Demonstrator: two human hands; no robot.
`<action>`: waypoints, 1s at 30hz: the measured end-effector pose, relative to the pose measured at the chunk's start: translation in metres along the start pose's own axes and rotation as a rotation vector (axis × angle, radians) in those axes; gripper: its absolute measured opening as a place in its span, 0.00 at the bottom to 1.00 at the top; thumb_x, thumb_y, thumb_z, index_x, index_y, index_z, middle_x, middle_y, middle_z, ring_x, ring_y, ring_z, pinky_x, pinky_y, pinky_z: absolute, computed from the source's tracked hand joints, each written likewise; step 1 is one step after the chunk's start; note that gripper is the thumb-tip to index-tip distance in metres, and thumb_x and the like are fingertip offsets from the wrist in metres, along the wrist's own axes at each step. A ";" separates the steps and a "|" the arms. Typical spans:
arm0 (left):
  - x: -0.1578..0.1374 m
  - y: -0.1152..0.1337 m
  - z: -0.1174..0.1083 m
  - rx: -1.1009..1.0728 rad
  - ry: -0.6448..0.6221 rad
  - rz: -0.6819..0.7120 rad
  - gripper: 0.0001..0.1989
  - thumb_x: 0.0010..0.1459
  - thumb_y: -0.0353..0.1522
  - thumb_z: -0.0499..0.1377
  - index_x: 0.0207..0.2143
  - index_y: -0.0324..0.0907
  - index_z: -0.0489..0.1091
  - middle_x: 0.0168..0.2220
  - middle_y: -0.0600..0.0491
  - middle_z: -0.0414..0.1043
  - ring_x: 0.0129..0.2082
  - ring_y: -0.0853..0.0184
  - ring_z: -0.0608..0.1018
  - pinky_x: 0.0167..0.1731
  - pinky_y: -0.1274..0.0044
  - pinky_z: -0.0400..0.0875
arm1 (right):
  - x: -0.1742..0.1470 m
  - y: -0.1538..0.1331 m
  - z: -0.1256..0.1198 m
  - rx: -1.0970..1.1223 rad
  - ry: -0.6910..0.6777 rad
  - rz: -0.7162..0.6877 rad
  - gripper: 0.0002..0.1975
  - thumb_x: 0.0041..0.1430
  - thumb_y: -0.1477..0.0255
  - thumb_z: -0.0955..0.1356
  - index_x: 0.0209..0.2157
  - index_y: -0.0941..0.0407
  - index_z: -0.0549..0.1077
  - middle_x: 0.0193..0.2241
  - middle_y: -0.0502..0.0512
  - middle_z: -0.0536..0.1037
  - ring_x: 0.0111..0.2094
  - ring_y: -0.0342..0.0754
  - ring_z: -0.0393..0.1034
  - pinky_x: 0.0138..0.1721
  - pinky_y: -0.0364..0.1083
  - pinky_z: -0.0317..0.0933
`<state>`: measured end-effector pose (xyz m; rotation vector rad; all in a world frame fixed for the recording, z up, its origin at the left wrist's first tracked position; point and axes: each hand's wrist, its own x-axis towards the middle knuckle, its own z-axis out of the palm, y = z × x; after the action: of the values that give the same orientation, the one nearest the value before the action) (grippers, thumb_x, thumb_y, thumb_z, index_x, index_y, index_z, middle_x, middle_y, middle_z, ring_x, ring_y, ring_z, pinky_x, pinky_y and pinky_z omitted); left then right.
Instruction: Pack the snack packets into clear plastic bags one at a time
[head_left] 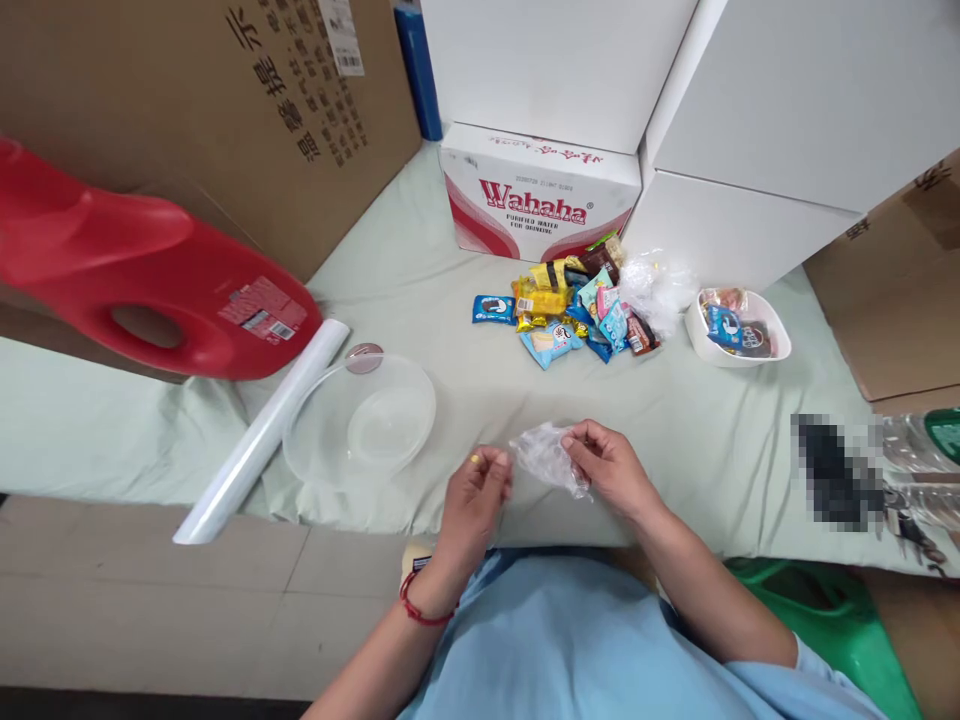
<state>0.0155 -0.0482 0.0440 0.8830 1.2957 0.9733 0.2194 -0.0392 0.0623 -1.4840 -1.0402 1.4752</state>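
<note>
Grey floor tiles (165, 600) lie below a table's creased pale-green cloth (480, 395). At left, a red jug (187, 270) fronts a brown carton (172, 100); then comes a clear bowl (321, 432). The left hand (474, 495) has fingers curled together beside a crumpled clear bag (546, 455); whether they grip it cannot be told. The right hand (611, 468) pinches the bag, which is over the cloth's front part. A white tub (739, 354) sits farther right.

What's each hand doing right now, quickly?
Left hand: curled beside the crumpled clear plastic; whether it grips anything can't be told.
Right hand: closed, holding the crumpled clear plastic.
</note>
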 end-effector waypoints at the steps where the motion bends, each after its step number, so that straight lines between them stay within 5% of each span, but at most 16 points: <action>1: -0.001 0.000 0.003 0.010 -0.065 -0.025 0.25 0.59 0.56 0.62 0.37 0.43 0.71 0.27 0.56 0.70 0.26 0.69 0.71 0.24 0.77 0.62 | 0.000 -0.001 0.002 -0.002 0.006 -0.003 0.23 0.56 0.48 0.74 0.33 0.54 0.73 0.18 0.43 0.67 0.19 0.41 0.60 0.21 0.42 0.55; 5: 0.001 -0.002 0.017 -0.050 -0.162 -0.039 0.29 0.50 0.55 0.70 0.43 0.43 0.73 0.38 0.50 0.78 0.37 0.62 0.78 0.33 0.74 0.71 | -0.002 -0.006 0.007 0.026 -0.092 -0.009 0.23 0.55 0.49 0.75 0.34 0.54 0.75 0.21 0.45 0.70 0.21 0.41 0.63 0.24 0.43 0.59; 8: 0.007 -0.004 0.020 -0.114 -0.122 -0.003 0.23 0.53 0.52 0.70 0.36 0.42 0.74 0.31 0.54 0.76 0.32 0.67 0.75 0.36 0.75 0.69 | -0.002 -0.007 0.006 0.063 -0.165 0.002 0.23 0.52 0.49 0.77 0.36 0.55 0.77 0.22 0.46 0.72 0.23 0.42 0.64 0.28 0.44 0.61; 17: 0.013 0.001 0.003 -0.399 0.107 -0.099 0.25 0.45 0.49 0.76 0.33 0.42 0.73 0.37 0.53 0.79 0.39 0.67 0.79 0.39 0.77 0.74 | 0.000 -0.007 -0.023 -0.004 0.058 0.000 0.24 0.49 0.49 0.78 0.34 0.55 0.78 0.22 0.46 0.70 0.23 0.41 0.59 0.25 0.43 0.55; 26: 0.020 0.011 -0.007 -0.619 0.109 -0.144 0.26 0.43 0.43 0.79 0.33 0.43 0.67 0.33 0.58 0.78 0.31 0.70 0.81 0.33 0.78 0.78 | -0.004 -0.019 -0.049 -0.061 0.074 -0.007 0.26 0.48 0.48 0.78 0.34 0.56 0.79 0.21 0.46 0.69 0.23 0.41 0.58 0.25 0.43 0.53; 30: 0.016 0.011 -0.001 -0.639 0.057 -0.158 0.23 0.50 0.44 0.76 0.37 0.43 0.69 0.41 0.52 0.79 0.41 0.64 0.83 0.38 0.73 0.81 | -0.008 -0.020 -0.048 -0.061 0.056 -0.004 0.25 0.48 0.48 0.78 0.34 0.56 0.79 0.22 0.46 0.69 0.23 0.41 0.59 0.24 0.43 0.54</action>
<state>0.0137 -0.0289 0.0487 0.2581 0.9866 1.1934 0.2673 -0.0390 0.0849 -1.5565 -1.0625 1.4018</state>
